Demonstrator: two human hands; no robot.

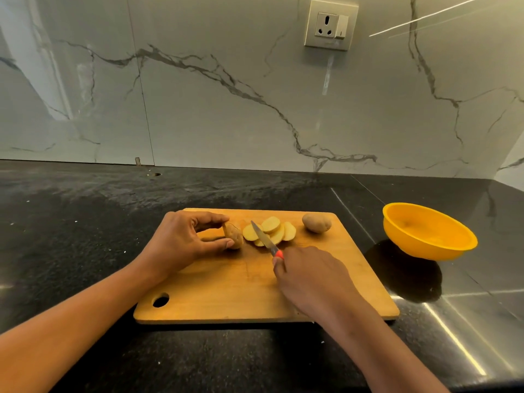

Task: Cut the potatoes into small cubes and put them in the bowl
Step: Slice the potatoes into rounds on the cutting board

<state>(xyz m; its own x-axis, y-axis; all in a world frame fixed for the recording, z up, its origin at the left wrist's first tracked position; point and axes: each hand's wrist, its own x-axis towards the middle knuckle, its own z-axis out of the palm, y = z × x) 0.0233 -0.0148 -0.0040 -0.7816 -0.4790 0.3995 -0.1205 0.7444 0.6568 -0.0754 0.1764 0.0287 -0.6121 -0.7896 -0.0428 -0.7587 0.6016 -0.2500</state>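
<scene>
Left hand (181,239) pinches the potato stub (234,236) by its skin; right hand (312,276) grips the knife (265,241) just right of it. I judge it firm, light, slippery where cut.

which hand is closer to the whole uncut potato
Right. The right hand, holding the knife, is on the near side of the whole potato; the left hand pinches the potato end, farther left past the slices.

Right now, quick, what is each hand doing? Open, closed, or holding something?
The left hand: closed, fingers pinching the potato piece.
The right hand: closed, gripping the knife.
</scene>
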